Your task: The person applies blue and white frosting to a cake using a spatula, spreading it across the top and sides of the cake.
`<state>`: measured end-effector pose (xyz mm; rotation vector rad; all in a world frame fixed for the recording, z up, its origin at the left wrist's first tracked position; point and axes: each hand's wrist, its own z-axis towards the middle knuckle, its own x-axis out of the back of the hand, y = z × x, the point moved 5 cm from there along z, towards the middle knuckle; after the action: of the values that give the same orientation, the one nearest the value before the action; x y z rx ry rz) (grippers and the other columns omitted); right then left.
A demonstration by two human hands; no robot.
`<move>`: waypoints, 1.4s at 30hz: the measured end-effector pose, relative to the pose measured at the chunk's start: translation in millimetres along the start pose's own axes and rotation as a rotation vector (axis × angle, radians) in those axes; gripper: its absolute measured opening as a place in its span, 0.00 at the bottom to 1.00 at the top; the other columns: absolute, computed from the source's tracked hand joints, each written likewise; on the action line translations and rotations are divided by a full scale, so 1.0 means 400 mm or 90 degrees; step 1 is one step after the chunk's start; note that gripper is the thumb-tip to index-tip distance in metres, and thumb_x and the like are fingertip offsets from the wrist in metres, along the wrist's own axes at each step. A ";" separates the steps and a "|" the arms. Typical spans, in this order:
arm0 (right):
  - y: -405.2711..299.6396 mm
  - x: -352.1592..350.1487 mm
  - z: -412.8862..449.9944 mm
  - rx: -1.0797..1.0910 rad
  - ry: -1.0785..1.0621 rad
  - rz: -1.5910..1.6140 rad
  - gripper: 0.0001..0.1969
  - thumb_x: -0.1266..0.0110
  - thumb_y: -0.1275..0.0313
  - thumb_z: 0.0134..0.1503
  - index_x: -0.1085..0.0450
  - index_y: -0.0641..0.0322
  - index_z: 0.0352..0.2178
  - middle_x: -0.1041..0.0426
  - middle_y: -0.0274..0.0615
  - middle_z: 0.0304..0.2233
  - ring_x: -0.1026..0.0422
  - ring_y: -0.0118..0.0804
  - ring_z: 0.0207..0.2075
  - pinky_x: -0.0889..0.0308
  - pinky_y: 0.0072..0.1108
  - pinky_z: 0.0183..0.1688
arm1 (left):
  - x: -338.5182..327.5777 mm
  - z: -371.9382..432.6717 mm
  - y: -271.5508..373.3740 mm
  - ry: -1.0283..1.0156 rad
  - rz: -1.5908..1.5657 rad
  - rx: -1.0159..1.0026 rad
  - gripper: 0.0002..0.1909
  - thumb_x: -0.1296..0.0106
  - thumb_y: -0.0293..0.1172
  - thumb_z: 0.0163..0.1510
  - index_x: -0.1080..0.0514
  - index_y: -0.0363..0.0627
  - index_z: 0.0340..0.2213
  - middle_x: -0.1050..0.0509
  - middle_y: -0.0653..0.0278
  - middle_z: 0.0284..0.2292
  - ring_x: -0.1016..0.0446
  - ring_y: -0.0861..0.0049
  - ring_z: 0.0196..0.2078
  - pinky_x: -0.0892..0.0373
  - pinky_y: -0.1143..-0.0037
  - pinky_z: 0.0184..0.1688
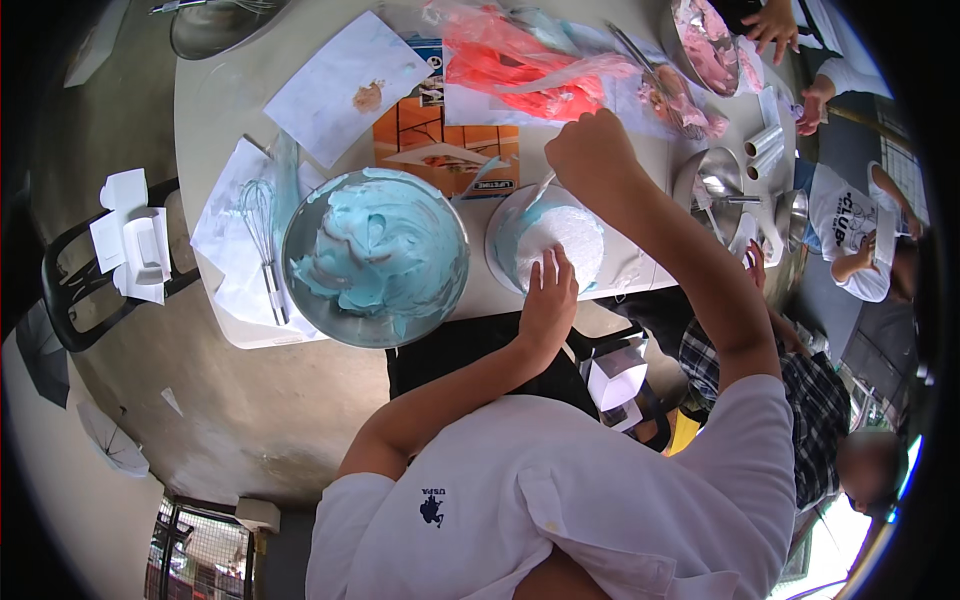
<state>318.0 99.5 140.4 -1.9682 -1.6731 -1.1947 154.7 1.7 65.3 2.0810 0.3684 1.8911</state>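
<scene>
A round white cake form (564, 238), apparently foam, sits with blue frosting around its side on a white round base (491, 247). My left hand (550, 289) rests its fingertips on the form's near top edge, holding nothing. My right hand (596, 154) is a fist around a thin spatula (541, 191); its handle is hidden in the fist. The spatula's frosted blade meets the far-left side of the form. Just left stands a large metal mixing bowl (289, 277) with fluffy blue frosting (379, 244) heaped inside.
A wire whisk (260, 225) lies on paper left of the bowl. Beyond are a frosting-smeared white sheet (349, 86), an orange printed sheet (442, 146) and red-pink plastic bags (525, 71). Metal bowls (709, 176) stand rightward. A person in plaid (814, 412) and other people are nearby.
</scene>
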 end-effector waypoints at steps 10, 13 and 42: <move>-0.056 -0.063 0.016 0.074 0.030 0.007 0.04 0.49 0.72 0.43 0.26 0.52 0.19 0.28 0.37 0.22 0.28 0.34 0.29 0.38 0.24 0.30 | -0.007 -0.001 0.006 -0.006 0.026 -0.001 0.17 0.55 0.31 0.50 0.31 0.38 0.41 0.41 0.46 0.50 0.42 0.59 0.53 0.44 0.68 0.54; -0.020 -0.064 0.003 0.039 0.032 0.026 0.05 0.49 0.71 0.43 0.26 0.52 0.20 0.27 0.37 0.22 0.28 0.34 0.29 0.37 0.25 0.30 | -0.006 0.000 0.004 -0.003 0.027 0.001 0.17 0.55 0.31 0.50 0.31 0.39 0.41 0.41 0.46 0.50 0.42 0.59 0.53 0.43 0.68 0.54; -0.075 -0.011 -0.110 0.126 0.124 -0.018 0.03 0.48 0.72 0.40 0.28 0.53 0.16 0.30 0.36 0.20 0.30 0.33 0.28 0.38 0.23 0.31 | -0.009 -0.005 0.010 0.037 -0.006 -0.002 0.18 0.52 0.30 0.45 0.33 0.36 0.40 0.40 0.49 0.47 0.41 0.61 0.50 0.41 0.69 0.51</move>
<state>273.2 75.1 155.6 -1.6616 -1.6552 -1.1417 152.2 -3.2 63.7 2.0212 0.3885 1.9491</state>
